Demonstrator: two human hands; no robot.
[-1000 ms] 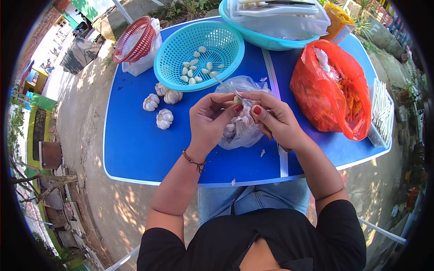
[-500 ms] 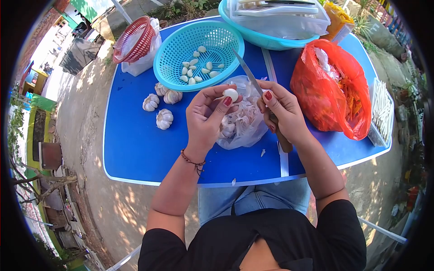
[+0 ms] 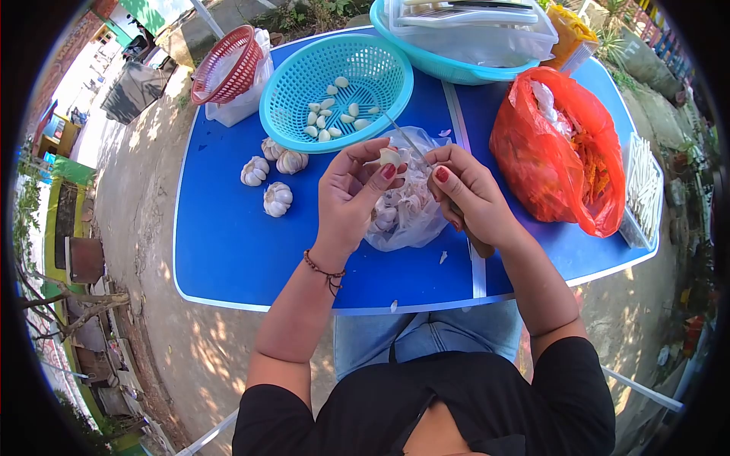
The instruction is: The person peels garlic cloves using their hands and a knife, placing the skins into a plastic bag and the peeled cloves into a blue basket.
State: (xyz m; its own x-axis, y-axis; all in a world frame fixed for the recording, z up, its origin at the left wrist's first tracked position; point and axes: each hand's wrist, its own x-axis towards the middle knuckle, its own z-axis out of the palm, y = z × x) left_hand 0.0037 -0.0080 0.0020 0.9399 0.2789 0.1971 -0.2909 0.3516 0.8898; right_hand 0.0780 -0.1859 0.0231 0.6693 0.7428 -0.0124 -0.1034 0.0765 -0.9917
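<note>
My left hand pinches a pale garlic clove between thumb and fingertips. In my right hand is a knife, held by its brown handle, its thin blade slanting up and left beside the clove. The blade looks narrow, seen nearly edge-on. Below both hands lies a clear plastic bag with garlic skins and some cloves in it, partly hidden by my fingers. Several whole garlic bulbs rest left of my left hand. Beyond them, a turquoise colander contains several peeled cloves.
A red plastic bag stands open on the blue table at right, next to a box of white sticks. Behind are a turquoise basin holding plastic containers and, at left, a red basket.
The knife blade has turned edge-on and tipped lower. My left hand has rotated the clove slightly. A small piece of skin now shows on the table beyond the bag.
</note>
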